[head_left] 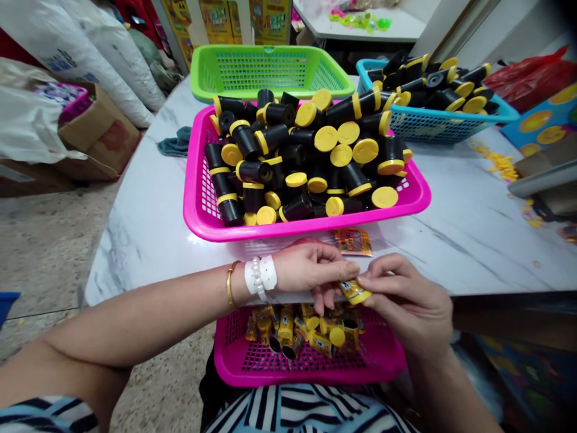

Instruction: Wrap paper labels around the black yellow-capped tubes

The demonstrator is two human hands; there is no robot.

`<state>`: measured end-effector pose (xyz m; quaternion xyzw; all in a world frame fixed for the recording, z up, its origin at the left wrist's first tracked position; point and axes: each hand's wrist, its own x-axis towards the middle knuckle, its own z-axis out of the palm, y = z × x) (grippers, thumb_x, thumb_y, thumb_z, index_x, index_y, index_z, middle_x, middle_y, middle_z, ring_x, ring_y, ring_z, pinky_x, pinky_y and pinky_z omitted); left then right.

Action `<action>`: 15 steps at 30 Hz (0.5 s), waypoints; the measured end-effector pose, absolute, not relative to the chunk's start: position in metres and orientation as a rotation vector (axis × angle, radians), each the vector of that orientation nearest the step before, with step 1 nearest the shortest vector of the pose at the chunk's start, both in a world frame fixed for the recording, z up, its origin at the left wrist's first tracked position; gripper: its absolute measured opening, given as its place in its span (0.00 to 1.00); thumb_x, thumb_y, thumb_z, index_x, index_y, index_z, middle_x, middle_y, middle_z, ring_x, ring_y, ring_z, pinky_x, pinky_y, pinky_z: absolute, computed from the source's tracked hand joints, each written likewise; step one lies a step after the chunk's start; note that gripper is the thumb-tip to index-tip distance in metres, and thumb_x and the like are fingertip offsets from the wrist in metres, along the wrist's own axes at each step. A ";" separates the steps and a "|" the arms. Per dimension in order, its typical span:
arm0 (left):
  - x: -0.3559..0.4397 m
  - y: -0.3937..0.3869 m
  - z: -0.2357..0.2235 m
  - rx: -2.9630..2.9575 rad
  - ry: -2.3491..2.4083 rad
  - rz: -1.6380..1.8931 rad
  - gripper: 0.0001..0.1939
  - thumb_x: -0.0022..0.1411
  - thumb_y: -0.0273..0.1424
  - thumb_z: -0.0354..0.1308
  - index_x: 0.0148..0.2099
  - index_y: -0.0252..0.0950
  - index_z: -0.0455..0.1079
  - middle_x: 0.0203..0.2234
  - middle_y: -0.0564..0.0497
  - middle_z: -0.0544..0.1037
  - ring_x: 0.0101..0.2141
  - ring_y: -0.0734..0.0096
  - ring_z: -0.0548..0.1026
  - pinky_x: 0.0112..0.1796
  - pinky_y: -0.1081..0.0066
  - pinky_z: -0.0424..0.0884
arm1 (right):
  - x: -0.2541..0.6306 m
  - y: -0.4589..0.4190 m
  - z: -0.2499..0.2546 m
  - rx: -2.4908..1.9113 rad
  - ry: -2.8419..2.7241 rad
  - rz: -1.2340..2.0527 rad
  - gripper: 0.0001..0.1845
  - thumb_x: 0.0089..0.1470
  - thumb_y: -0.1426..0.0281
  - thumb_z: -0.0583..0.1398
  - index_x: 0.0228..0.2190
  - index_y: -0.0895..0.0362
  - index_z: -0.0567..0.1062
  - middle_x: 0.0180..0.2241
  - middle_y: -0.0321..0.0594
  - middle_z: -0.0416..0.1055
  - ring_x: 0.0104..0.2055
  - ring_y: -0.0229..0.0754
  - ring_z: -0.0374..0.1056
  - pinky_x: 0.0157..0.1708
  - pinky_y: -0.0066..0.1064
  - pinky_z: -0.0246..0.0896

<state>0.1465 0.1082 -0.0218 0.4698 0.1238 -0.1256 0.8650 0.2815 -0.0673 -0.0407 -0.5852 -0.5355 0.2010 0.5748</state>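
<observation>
Between my two hands is a small yellow-capped canister (355,292) with a printed yellow label around it. My left hand (315,267) pinches it from the left with thumb and fingers. From the right, the fingertips of my right hand (403,294) close on its capped end. Just behind my hands a small stack of orange printed labels (354,242) lies on the table. Below them a pink basket (311,377) holds several labelled canisters (286,322). Beyond my hands, a larger pink basket (306,230) is heaped with plain black canisters (295,207) with yellow caps.
A green basket (274,90) stands behind the large pink one. At the back right, a blue basket (433,126) holds more black canisters. A dark cloth (174,143) and scattered yellow bits (498,163) lie on the marbled table (135,234). Cardboard boxes (97,129) stand left.
</observation>
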 end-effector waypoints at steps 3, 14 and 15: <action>0.146 0.108 -0.022 0.954 0.276 -0.281 0.23 0.57 0.47 0.68 0.39 0.34 0.67 0.19 0.57 0.76 0.14 0.80 0.72 0.16 0.81 0.68 | 0.282 -0.067 -0.038 -1.331 -1.256 0.385 0.19 0.52 0.82 0.68 0.41 0.48 0.82 0.35 0.35 0.70 0.36 0.36 0.70 0.34 0.27 0.69; 0.144 0.109 -0.017 1.027 0.313 -0.321 0.24 0.59 0.53 0.64 0.38 0.36 0.66 0.16 0.59 0.73 0.12 0.80 0.68 0.14 0.82 0.63 | 0.277 -0.067 -0.031 -1.341 -1.380 0.343 0.24 0.51 0.85 0.67 0.44 0.48 0.82 0.35 0.34 0.69 0.37 0.37 0.72 0.37 0.29 0.70; 0.144 0.109 -0.016 1.039 0.327 -0.311 0.24 0.60 0.53 0.62 0.38 0.36 0.66 0.16 0.60 0.72 0.12 0.81 0.68 0.14 0.82 0.63 | 0.277 -0.067 -0.032 -1.366 -1.374 0.342 0.23 0.51 0.84 0.67 0.44 0.49 0.82 0.37 0.36 0.70 0.39 0.38 0.72 0.38 0.30 0.70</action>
